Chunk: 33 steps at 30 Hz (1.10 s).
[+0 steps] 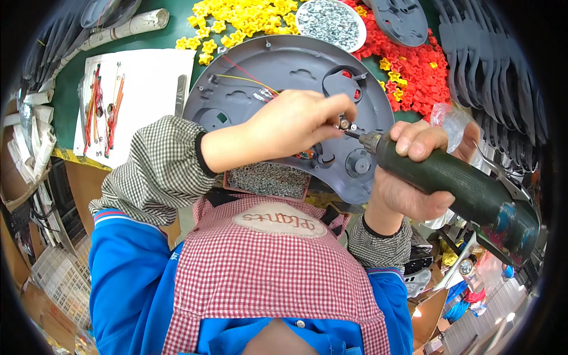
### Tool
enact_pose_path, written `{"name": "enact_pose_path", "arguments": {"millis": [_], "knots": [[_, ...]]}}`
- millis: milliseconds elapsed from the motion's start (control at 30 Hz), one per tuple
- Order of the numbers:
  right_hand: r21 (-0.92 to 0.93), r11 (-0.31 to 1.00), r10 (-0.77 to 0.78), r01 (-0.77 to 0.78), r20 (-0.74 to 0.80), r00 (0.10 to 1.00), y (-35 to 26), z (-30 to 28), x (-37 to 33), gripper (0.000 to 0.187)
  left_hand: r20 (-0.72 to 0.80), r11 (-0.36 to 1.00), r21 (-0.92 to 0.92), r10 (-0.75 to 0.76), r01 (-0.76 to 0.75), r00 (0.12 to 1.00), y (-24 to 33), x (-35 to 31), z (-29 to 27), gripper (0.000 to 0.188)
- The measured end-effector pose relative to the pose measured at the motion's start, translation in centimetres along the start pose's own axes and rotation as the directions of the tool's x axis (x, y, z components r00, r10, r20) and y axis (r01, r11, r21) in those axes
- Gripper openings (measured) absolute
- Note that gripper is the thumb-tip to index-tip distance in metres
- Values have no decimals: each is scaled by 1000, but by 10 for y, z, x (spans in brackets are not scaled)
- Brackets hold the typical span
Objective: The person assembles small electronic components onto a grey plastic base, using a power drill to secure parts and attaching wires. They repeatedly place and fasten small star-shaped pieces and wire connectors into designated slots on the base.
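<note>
My right hand [408,171] is wrapped around a dark green power screwdriver [455,183], which lies tilted with its bit pointing left. Close to the bit's tip, my left hand [296,121] pinches a small metal piece [345,123], too small to identify. Both hands are above a grey curved plastic shell [284,62] that lies on the table. Inside the shell are thin red and yellow wires [245,77], a round speaker-like part [358,163] and red pieces under a grey cover. My left hand and wrist hide part of the shell's middle.
Yellow star pieces [251,21] and red star pieces [414,80] lie piled beyond the shell, around a white bowl of screws [331,23]. A screw tray [269,179] sits near my apron. Wires rest on white paper [136,89]. Grey shells [488,65] stack at right.
</note>
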State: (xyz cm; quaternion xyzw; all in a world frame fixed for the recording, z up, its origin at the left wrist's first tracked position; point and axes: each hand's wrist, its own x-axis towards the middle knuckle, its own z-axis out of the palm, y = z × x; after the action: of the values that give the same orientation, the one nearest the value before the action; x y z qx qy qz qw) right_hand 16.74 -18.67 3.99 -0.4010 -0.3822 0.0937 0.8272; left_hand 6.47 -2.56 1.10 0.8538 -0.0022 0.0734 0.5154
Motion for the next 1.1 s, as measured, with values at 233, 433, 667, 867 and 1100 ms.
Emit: {"name": "enact_pose_path", "arguments": {"millis": [233,433,667,867,1100], "knots": [[-7,998,60,-59,96,994,-4,6,-2,88,-164,980,62,197,-189,967,-8,-10,17,28],[-29,999,37,-34,87,995,-2,7,-4,88,-195,938,215,314,-271,929,-13,-12,17,29],[4,1000,14,-14,66,998,5,8,-6,89,-157,926,307,277,-220,948,-14,-15,17,36],[-265,959,114,-101,32,993,15,8,-4,88,-84,859,507,127,-67,988,-19,-15,6,21],[-189,973,124,-136,-74,990,35,15,-10,91,-68,850,521,126,-73,990,-22,-16,8,15]]}}
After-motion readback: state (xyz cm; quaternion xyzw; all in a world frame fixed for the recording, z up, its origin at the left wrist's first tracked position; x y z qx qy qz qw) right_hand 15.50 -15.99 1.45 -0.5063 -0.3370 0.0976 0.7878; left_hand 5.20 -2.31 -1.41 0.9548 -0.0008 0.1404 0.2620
